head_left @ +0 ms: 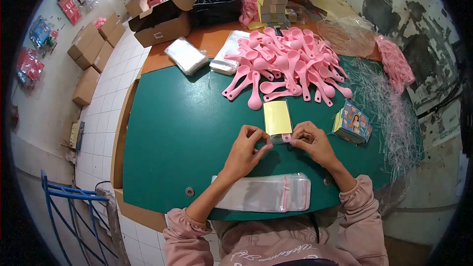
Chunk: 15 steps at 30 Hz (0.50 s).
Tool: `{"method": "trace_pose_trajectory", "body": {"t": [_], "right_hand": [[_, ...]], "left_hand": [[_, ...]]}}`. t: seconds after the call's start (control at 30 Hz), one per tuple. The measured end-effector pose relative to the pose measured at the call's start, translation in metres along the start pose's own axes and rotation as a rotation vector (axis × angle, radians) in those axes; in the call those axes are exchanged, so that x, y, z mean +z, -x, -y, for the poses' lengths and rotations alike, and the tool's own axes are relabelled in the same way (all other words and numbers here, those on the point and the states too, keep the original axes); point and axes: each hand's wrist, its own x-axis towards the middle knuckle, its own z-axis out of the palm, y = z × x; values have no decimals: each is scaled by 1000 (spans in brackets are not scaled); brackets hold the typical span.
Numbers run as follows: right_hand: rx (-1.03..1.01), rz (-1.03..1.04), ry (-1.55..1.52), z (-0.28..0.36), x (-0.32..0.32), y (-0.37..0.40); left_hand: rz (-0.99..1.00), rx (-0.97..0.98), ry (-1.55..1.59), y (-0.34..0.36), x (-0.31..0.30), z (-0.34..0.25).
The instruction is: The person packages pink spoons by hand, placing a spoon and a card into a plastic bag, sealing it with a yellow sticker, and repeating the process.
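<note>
In front of me a small clear plastic bag holds a yellow card. A pink spoon handle shows at its near right corner. My left hand pinches the near left corner of the bag. My right hand is closed at the near right corner, by the handle's end; its fingertips partly hide what they grip. Closer to me lies a stack of clear bags with a pink-edged strip. A heap of pink measuring spoons is spread beyond the bag.
Printed cards are stacked to the right. Two packs of clear bags, one on the left and one nearer the spoons, lie at the back. Loose plastic wrap covers the right edge. An open cardboard box stands behind the table.
</note>
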Motion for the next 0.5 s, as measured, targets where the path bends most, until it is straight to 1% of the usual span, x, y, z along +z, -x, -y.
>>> {"method": "trace_pose_trajectory", "body": {"t": [0.03,0.1,0.13,0.2,0.23,0.3,0.43,0.5], "right_hand": [[2,-5,-1,-2,-1,-1],[63,5,-158,-5,0,-2],[64,1,-161,-3,1,-3],[186,19,-228,4,4,-3],[188,15,-232,3,5,-3],[171,24,-168,2,5,-4],[174,-18,-230,1,9,-4],[181,-48,-212,0,9,-4]], "left_hand": [[5,1,0,0,1,-1],[-28,24,0,0,2,-1],[-22,24,-2,0,3,1],[26,-131,286,0,6,5],[31,-132,285,0,6,5],[62,-256,358,-1,6,5],[-12,-199,315,-1,7,5],[-12,-256,309,-1,10,10]]}}
